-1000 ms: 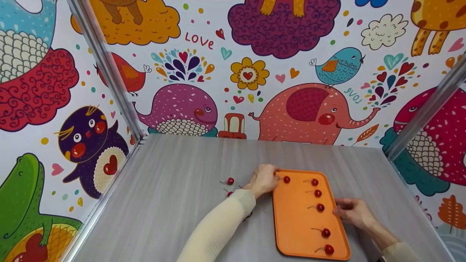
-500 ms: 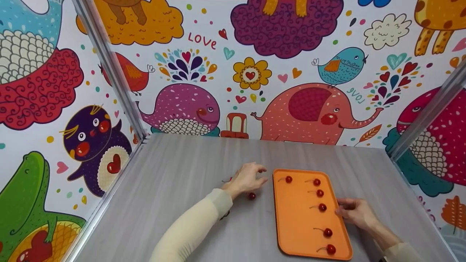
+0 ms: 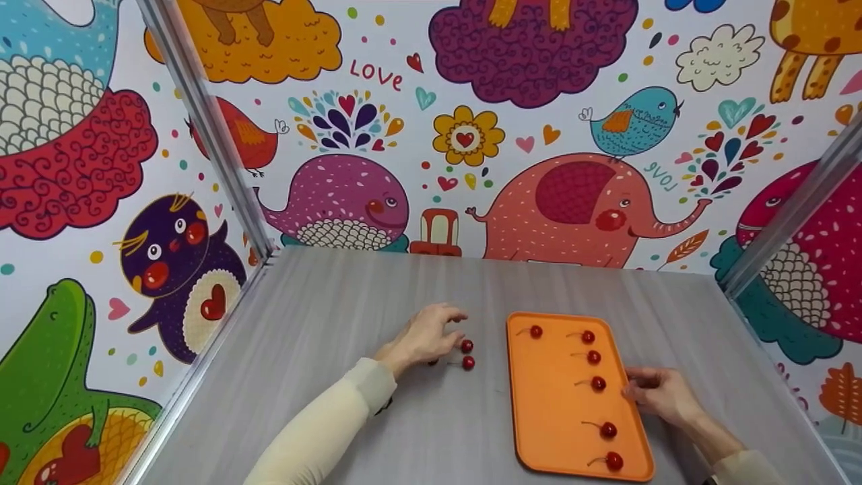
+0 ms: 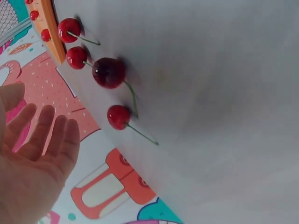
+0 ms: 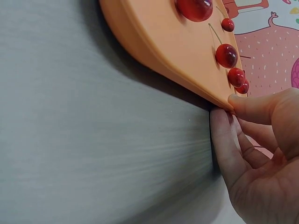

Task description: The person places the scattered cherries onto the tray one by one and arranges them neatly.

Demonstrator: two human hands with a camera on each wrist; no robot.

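Observation:
My left hand [image 3: 427, 333] hovers over the table left of the tray, fingers loosely spread with nothing in them. Close to its fingertips lie red cherries with stems, among them one cherry [image 3: 468, 363] and a second just behind it. The left wrist view shows several loose ones, including a darker cherry [image 4: 109, 73]. My right hand [image 3: 663, 394] holds the right rim of an orange tray [image 3: 559, 411]. In the right wrist view its thumb [image 5: 254, 108] lies on the rim and the fingers are below. One cherry [image 3: 536, 331] sits at the tray's far left corner; several line its right side.
The grey table [image 3: 323, 323] ends at a back wall printed with cartoon animals. Metal posts [image 3: 202, 128] stand at the corners, and a metal rail runs along the table's left edge.
My left hand has drawn back leftward from the tray's far left corner, leaving the cherry there, and now hangs over the loose cherries. The right hand keeps its hold on the rim.

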